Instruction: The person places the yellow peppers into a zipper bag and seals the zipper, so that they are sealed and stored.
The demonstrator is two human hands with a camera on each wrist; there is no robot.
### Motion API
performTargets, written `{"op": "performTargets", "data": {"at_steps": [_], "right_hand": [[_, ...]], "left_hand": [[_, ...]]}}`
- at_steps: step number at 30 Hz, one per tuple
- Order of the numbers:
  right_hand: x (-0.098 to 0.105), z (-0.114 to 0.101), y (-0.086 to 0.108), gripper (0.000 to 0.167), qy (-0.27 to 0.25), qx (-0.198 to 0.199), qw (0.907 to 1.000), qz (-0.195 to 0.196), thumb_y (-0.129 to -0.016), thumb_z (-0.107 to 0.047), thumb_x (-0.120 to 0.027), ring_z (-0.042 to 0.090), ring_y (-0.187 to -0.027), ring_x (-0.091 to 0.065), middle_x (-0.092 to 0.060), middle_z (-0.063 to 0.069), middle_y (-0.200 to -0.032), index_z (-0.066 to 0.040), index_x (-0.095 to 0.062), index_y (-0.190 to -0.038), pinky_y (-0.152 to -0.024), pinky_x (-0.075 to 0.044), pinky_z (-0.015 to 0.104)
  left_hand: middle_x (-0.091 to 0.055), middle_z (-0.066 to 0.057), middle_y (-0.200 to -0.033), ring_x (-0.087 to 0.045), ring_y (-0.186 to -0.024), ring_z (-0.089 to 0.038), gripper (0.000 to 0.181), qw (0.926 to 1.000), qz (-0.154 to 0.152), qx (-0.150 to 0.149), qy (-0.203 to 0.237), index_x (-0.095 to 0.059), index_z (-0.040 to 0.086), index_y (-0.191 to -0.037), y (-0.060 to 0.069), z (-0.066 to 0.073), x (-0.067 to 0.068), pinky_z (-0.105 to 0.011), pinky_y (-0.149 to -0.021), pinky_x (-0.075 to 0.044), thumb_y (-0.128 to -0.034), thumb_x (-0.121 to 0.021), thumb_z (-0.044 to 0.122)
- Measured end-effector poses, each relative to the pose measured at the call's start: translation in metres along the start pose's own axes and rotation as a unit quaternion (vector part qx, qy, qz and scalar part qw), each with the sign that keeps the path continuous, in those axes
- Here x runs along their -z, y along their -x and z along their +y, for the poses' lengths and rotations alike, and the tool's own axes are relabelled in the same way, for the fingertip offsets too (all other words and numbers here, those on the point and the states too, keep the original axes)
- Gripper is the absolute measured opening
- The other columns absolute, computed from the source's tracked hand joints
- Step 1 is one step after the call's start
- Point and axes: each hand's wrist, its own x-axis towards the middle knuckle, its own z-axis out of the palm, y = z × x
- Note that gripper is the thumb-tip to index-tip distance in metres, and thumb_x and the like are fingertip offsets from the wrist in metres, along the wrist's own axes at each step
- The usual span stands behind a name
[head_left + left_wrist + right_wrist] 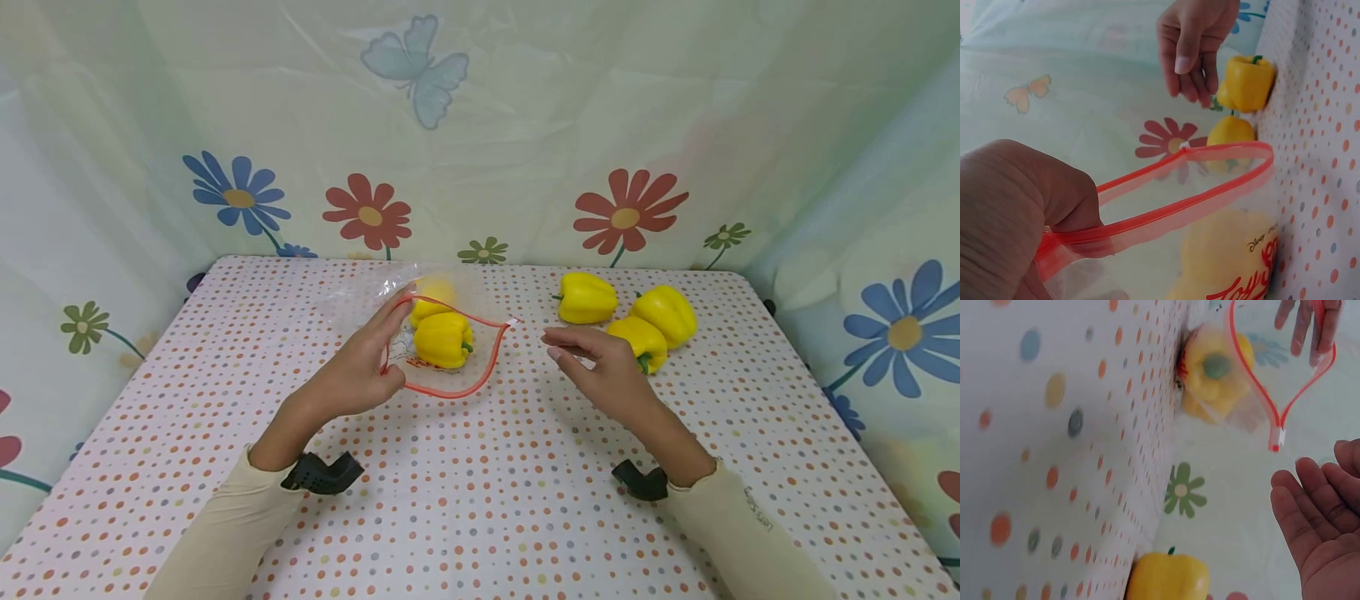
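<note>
At the near edge of the work area, a left sleeve (pixel 225 533) and a right sleeve (pixel 757 533), both beige, extend forward. A black wrist unit (pixel 322 473) is fitted at the left wrist; a second black unit (pixel 640 481) is fitted at the right.

The left hand (pixel 356 367) grips the left side of a clear plastic bag (pixel 486 340) at its red rim (pixel 457 396). The right hand (pixel 600 367) is unloaded: fingers extended and slightly bent, palm turned toward the bag, well apart from it. A white slider (pixel 513 322) sits at the right corner of the bag mouth, which is spread apart. Red lettering (pixel 1241 289) marks the bag wall.

Inside the bag lie two yellow peppers: a front pepper (pixel 442 340) and a rear pepper (pixel 433 298) behind it. Beyond the right hand, three loose yellow peppers (pixel 587 297) rest on the dotted tablecloth (pixel 480 500). Behind the tablecloth hangs a backdrop (pixel 517 167) printed with flowers and a butterfly (pixel 423 71).
</note>
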Motion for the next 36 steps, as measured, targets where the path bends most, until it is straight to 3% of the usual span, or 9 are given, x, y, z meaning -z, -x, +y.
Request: {"op": "performTargets", "data": {"at_steps": [8,15,17,21,24,30,32,36], "right_hand": [[0.023,0.011,0.013,0.029,0.047,-0.010,0.9977,0.047,-0.090,-0.001,-0.066,0.021,-0.104,-0.063,-0.068,0.009,-0.113,-0.001,-0.067,-0.118,-0.089,-0.050,0.025],[0.042,0.024,0.026,0.035,0.123,-0.060,0.9863,0.092,-0.090,-0.003,-0.067,0.031,-0.116,-0.056,-0.063,0.014,-0.123,0.001,-0.063,-0.124,-0.094,-0.038,0.009],[0.046,0.026,0.030,0.037,0.130,-0.078,0.9826,0.108,-0.089,-0.003,-0.068,0.032,-0.117,-0.055,-0.061,0.015,-0.125,0.001,-0.062,-0.126,-0.096,-0.038,0.012],[0.052,0.032,0.037,0.041,0.134,-0.119,0.9754,0.128,-0.090,-0.007,-0.067,0.037,-0.118,-0.052,-0.056,0.019,-0.130,0.001,-0.059,-0.130,-0.101,-0.043,0.039],[0.054,0.054,0.044,0.045,0.137,-0.146,0.9702,0.137,-0.092,-0.016,-0.066,0.039,-0.120,-0.048,-0.053,0.020,-0.133,-0.002,-0.057,-0.134,-0.098,-0.040,0.055],[0.055,0.130,0.059,0.062,0.151,-0.208,0.9588,0.121,-0.092,-0.045,-0.061,0.031,-0.126,-0.045,-0.047,0.009,-0.140,-0.017,-0.046,-0.146,-0.100,-0.040,0.052],[0.056,0.141,0.060,0.069,0.134,-0.229,0.9581,0.108,-0.090,-0.051,-0.060,0.032,-0.126,-0.045,-0.044,0.009,-0.141,-0.018,-0.042,-0.148,-0.098,-0.042,0.053],[0.059,0.140,0.056,0.086,0.090,-0.276,0.9540,0.075,-0.086,-0.059,-0.061,0.037,-0.128,-0.041,-0.039,0.016,-0.144,-0.017,-0.030,-0.154,-0.099,-0.042,0.054]], "left_hand": [[-0.007,0.001,-0.162,-0.013,-0.146,-0.018,0.085,1.0000,0.001,-0.006,-0.001,-0.022,-0.002,-0.152,0.000,0.000,0.000,-0.044,-0.110,-0.029,-0.0769,-0.060,-0.010],[-0.006,0.004,-0.162,-0.014,-0.146,-0.016,0.086,0.9999,0.010,-0.005,-0.001,-0.022,0.000,-0.153,0.000,0.000,0.000,-0.042,-0.109,-0.032,-0.0762,-0.060,-0.011],[-0.006,0.005,-0.162,-0.014,-0.146,-0.015,0.087,0.9999,0.014,-0.006,0.000,-0.021,0.000,-0.153,0.000,0.001,0.001,-0.041,-0.108,-0.034,-0.0759,-0.060,-0.012],[-0.006,0.004,-0.162,-0.013,-0.146,-0.015,0.088,0.9998,0.019,-0.011,0.002,-0.021,0.001,-0.153,0.000,0.004,0.002,-0.042,-0.107,-0.034,-0.0753,-0.059,-0.013],[-0.006,0.003,-0.162,-0.013,-0.146,-0.016,0.088,0.9998,0.017,-0.013,0.002,-0.021,0.001,-0.154,0.001,0.005,0.003,-0.042,-0.107,-0.035,-0.0753,-0.059,-0.013],[-0.006,0.002,-0.162,-0.013,-0.146,-0.017,0.088,0.9998,0.011,-0.018,-0.006,-0.020,0.000,-0.154,0.001,0.004,0.003,-0.042,-0.107,-0.035,-0.0763,-0.059,-0.013],[-0.006,0.001,-0.162,-0.014,-0.146,-0.018,0.087,0.9997,0.010,-0.020,-0.008,-0.020,0.000,-0.153,0.001,0.003,0.003,-0.043,-0.107,-0.035,-0.0769,-0.059,-0.013],[-0.006,0.001,-0.162,-0.014,-0.146,-0.018,0.086,0.9997,0.011,-0.019,-0.006,-0.021,-0.001,-0.153,0.001,0.002,0.003,-0.043,-0.107,-0.034,-0.0771,-0.058,-0.013]]}}
